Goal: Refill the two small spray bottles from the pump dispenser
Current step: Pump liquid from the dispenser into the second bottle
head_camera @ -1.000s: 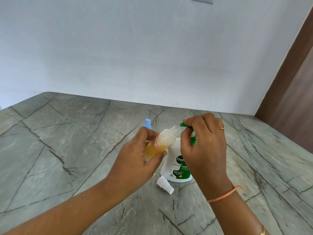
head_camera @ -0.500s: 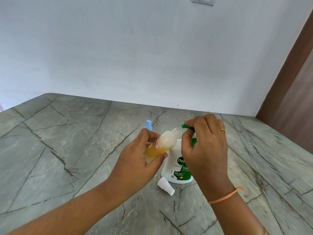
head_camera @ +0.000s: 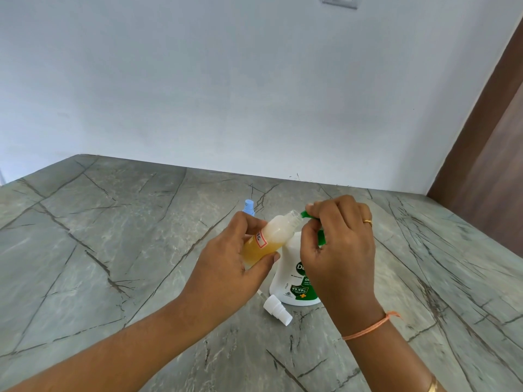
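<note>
Grey, marble-patterned worktop [head_camera: 99, 250] veined with dark cracks fills the lower half of the view and meets a pale bluish wall [head_camera: 226, 94] at its far edge. Nearest the person, a white plastic spray cap [head_camera: 277, 309] lies on its side on the stone, just in front of the upright white pump dispenser [head_camera: 288, 267] with a green label. The left hand [head_camera: 226, 267] grips a small clear spray bottle [head_camera: 268, 236], part-filled with amber liquid, uncapped and tilted. Its open neck points at the dispenser's spout. The right hand [head_camera: 339, 244], an orange thread [head_camera: 370, 326] at its wrist, curls its fingers over the green pump head [head_camera: 321, 237]. The spout tip is just beside the bottle's mouth. Behind the left hand stands a second small bottle with a light blue spray top [head_camera: 249, 206], mostly hidden. Farther back, a switch plate [head_camera: 339, 1] sits high on the wall, and a brown wooden panel [head_camera: 486, 137] runs down the right side.
</note>
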A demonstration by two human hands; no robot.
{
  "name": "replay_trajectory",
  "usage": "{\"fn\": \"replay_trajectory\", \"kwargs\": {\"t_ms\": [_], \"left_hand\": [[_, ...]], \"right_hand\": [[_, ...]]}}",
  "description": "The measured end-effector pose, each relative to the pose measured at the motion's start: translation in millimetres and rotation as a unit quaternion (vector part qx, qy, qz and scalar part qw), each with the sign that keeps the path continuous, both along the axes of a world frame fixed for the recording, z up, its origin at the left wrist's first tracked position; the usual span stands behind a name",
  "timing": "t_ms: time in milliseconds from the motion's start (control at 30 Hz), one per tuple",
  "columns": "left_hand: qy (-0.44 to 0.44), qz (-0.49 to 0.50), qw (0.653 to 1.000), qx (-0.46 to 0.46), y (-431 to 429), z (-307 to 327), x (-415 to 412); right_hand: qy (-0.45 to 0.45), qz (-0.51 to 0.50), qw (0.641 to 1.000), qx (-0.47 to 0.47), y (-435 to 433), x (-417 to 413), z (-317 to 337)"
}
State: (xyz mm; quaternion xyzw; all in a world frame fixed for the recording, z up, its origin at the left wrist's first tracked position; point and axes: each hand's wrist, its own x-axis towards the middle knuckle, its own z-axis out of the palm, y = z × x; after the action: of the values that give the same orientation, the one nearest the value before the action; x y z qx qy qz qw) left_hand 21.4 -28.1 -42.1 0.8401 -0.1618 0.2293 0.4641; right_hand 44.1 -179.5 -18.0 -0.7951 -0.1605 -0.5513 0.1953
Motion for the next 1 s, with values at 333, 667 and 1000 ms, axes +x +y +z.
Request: {"fn": "replay_trajectory", "kwargs": {"t_ms": [333,667,1000], "left_hand": [[0.007,-0.005,1.0,-0.001,-2,-4,-1],[-0.001,-0.003,1.0,-0.005,-1,-3,0],[0.0,-0.003,1.0,-0.003,-1,-4,-2]], "right_hand": [[0.021,0.002,1.0,0.002,-3,-5,10],[0.013,0.007,1.0,-0.003,-2,-1,6],[0.026,0.006,1.0,0.007,-2,-4,8]]}}
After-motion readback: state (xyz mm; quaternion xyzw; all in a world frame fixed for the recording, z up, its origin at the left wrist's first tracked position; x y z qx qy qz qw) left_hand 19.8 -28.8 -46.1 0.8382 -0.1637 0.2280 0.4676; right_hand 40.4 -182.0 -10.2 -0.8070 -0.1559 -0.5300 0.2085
